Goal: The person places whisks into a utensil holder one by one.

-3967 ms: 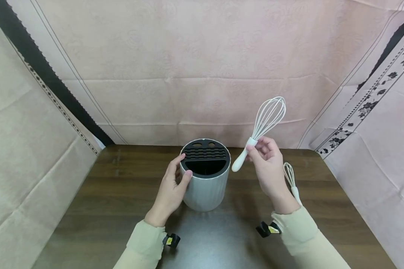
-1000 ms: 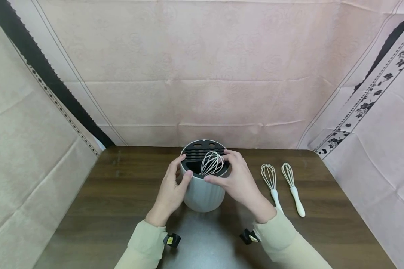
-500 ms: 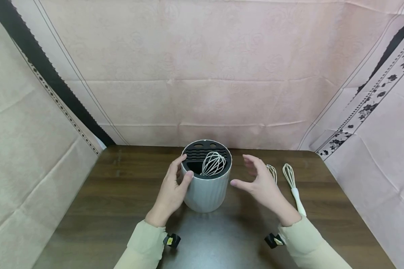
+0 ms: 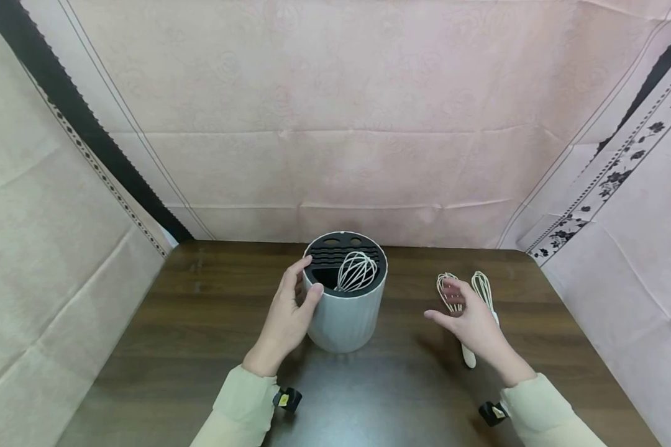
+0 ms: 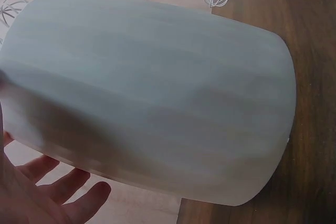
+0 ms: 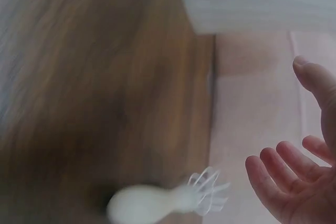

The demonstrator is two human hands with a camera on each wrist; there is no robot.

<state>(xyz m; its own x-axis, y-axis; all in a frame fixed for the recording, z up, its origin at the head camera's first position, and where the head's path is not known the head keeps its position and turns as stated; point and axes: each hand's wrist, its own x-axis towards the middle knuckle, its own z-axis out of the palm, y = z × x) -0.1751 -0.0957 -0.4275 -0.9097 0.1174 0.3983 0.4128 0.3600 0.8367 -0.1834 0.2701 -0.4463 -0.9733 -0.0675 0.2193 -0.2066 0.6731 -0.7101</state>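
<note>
My left hand (image 4: 282, 316) grips the left side of a pale grey ribbed utensil holder (image 4: 343, 323), thumb at the front of its rim. The holder stands upright and has a black slotted lid (image 4: 335, 251). A white whisk (image 4: 356, 271) stands in its large front compartment, wires up, handle hidden inside. My right hand (image 4: 472, 323) is over a second whisk (image 4: 468, 357) lying on the table, fingers and thumb spread, holding nothing. A third whisk (image 4: 482, 288) lies just right of it, partly covered by that hand. In the right wrist view, a whisk handle (image 6: 142, 205) shows blurred below the fingers.
The brown wooden table (image 4: 201, 347) meets a pinkish cloth backdrop (image 4: 335, 155) at its far edge. Cloth panels with dark borders rise at left and right. Each wrist wears a small black camera (image 4: 492, 413).
My right hand lowered a whisk into the holder, let it go and moved right over the two whisks on the table. My left hand has stayed at the holder.
</note>
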